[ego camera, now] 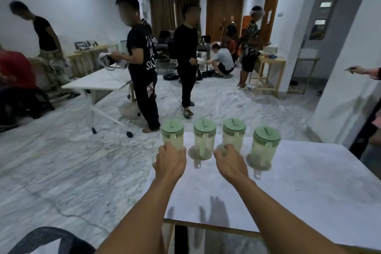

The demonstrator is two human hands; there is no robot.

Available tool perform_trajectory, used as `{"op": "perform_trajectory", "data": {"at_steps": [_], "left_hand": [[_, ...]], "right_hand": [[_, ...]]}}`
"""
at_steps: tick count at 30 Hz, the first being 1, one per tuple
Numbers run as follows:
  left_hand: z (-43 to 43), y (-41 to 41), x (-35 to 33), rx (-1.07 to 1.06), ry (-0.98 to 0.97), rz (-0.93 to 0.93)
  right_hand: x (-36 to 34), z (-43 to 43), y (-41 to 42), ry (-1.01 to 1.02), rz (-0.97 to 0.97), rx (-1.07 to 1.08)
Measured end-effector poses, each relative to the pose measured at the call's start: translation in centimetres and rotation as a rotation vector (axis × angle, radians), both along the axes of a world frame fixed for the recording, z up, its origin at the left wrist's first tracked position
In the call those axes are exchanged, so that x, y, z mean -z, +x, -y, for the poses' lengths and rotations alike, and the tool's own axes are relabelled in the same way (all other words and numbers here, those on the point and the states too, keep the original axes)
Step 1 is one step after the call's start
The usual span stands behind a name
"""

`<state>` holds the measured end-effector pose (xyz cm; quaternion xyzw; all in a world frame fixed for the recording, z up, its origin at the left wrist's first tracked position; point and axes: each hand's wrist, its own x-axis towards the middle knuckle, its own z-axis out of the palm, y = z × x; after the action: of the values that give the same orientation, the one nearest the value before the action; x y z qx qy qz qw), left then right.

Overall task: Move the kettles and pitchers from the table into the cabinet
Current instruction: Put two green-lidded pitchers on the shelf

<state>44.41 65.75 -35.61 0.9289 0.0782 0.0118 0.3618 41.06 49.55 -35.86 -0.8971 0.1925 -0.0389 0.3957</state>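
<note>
1. Currently four green-lidded pitchers stand in a row along the far edge of the white table; none has left it, and no cabinet is in view, so I judge the task barely begun.
2. Left hand is wrapped around the first pitcher, fingers closed on its lower body; it appears to sit on the table.
3. Right hand reaches the third pitcher. Fingers curl at its base; a full clamp cannot be confirmed.
4. Second pitcher stands between the two hands, untouched.
5. Fourth pitcher stands just beyond the right hand's outer side, untouched.
6. Remaining: all four to carry over.
</note>
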Motion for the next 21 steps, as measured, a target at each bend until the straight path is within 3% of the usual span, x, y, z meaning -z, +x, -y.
{"op": "perform_trajectory", "data": {"at_steps": [5, 10, 21], "left_hand": [[0.1, 8.7, 3.3, -0.184, -0.182, -0.120], [1.8, 15.2, 6.8, -0.269, -0.244, -0.192], [3.0, 18.7, 9.2, -0.351, -0.291, -0.100]], "right_hand": [[3.9, 0.0, 10.1, 0.232, -0.118, 0.083], [8.4, 0.5, 17.4, 0.275, -0.191, 0.112], [10.6, 0.3, 20.2, 0.335, -0.103, 0.083]]}}
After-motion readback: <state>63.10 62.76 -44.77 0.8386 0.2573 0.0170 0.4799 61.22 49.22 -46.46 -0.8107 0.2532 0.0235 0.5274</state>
